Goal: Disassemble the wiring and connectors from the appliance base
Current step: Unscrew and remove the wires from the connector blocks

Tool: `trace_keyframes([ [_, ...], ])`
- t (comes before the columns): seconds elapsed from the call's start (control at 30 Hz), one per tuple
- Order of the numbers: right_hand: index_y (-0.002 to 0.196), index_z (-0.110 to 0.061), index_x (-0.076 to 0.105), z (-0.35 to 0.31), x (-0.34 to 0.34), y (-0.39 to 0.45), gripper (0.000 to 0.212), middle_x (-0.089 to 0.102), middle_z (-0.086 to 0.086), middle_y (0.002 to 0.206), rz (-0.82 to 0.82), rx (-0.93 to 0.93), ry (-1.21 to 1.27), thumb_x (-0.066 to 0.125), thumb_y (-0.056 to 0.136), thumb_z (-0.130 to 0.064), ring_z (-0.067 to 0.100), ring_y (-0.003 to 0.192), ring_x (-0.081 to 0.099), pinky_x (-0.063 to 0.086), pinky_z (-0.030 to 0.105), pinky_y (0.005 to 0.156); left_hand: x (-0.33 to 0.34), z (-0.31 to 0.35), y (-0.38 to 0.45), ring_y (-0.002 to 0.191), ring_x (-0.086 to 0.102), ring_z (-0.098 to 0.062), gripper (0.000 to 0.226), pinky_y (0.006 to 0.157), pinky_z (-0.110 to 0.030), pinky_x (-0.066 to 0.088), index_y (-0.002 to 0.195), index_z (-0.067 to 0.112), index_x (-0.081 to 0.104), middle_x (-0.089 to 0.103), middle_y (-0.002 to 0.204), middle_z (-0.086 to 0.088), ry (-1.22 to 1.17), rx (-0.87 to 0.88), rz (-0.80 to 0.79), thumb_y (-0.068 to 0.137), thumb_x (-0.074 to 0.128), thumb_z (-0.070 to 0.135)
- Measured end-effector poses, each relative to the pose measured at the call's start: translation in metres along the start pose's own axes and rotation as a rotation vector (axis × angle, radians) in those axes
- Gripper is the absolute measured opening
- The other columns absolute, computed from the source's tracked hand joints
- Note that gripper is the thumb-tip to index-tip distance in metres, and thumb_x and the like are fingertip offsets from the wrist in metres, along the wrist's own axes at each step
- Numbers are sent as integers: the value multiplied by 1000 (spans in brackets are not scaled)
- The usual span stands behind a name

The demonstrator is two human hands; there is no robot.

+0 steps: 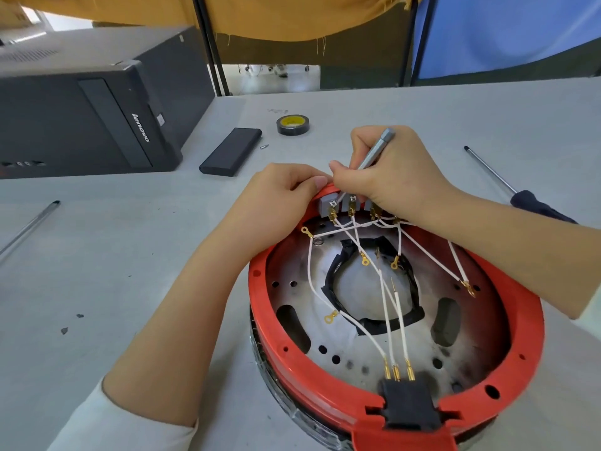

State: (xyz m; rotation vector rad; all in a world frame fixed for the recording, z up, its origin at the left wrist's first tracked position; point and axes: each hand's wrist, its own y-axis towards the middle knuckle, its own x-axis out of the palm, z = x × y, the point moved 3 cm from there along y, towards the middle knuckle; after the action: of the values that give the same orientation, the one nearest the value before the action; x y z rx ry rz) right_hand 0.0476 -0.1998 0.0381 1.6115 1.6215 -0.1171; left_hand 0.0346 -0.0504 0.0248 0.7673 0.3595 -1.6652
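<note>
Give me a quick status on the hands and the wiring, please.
Left hand grips red base rim. Right hand holds small screwdriver at grey terminal block. White wires still attached. Nothing obstructing.

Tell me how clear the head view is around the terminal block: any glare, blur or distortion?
Head view: even, soft light, no glare on the terminal block; screwdriver tip and ring terminals sharp. Wide-angle bending curves the table edge and the frame's corners. The right hand hides the block's right end.

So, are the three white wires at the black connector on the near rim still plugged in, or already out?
Still in: on the black connector, three gold terminals stand in its top edge, with the white wires attached.
</note>
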Motion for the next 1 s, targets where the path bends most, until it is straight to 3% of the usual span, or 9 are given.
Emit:
trace_keyframes([
  [0.07, 57, -9, 41, 0, 1, 5, 35, 54, 20, 55, -37, 60, 22, 67, 80, -15, 18, 46, 53, 42, 26, 49, 1, 1, 0, 89, 61, -2, 24, 78, -12, 42, 99, 34, 70, 71, 94, 13, 2, -5, 1, 96, 47, 28],
  [0.23, 53, -14, 38, 3, 3, 13, 36, 47, 4, 42, -116, 150, 30, 65, 76, -13, 5, 32, 45, 38, 14, 40, 1, 0, 0, 88, 61, -4, 24, 79, -14, 42, 97, 33, 71, 71, 93, 11, -6, -2, 0, 96, 48, 28],
  [0.47, 54, -12, 38, 4, 0, 7, 32, 45, 12, 50, 8, 112, 42, 61, 77, -12, 9, 38, 44, 39, 22, 46, 0, -1, 1, 82, 59, 4, 24, 71, -8, 41, 97, 32, 71, 70, 88, 17, -24, 4, -9, 96, 47, 29],
  [0.6, 56, -11, 39, 2, 1, 6, 33, 47, 16, 54, -8, 91, 26, 63, 78, -13, 13, 45, 43, 38, 27, 49, 0, -1, 1, 88, 61, 2, 24, 78, -13, 43, 97, 35, 70, 70, 91, 17, -32, 9, -10, 96, 47, 29],
  [0.77, 54, -12, 38, 2, 2, 6, 35, 44, 9, 50, -11, 78, 3, 63, 79, -14, 12, 46, 43, 36, 22, 48, 0, -3, 1, 88, 61, 2, 24, 79, -16, 44, 95, 38, 69, 70, 90, 18, -28, 14, -15, 96, 47, 30],
  [1.0, 52, -12, 39, 1, 0, 6, 36, 45, 6, 45, -65, 105, 48, 63, 79, -12, 10, 38, 44, 37, 17, 43, 1, -3, 2, 87, 60, 4, 24, 73, -8, 40, 97, 36, 69, 69, 90, 19, -3, 22, -14, 97, 46, 29],
])
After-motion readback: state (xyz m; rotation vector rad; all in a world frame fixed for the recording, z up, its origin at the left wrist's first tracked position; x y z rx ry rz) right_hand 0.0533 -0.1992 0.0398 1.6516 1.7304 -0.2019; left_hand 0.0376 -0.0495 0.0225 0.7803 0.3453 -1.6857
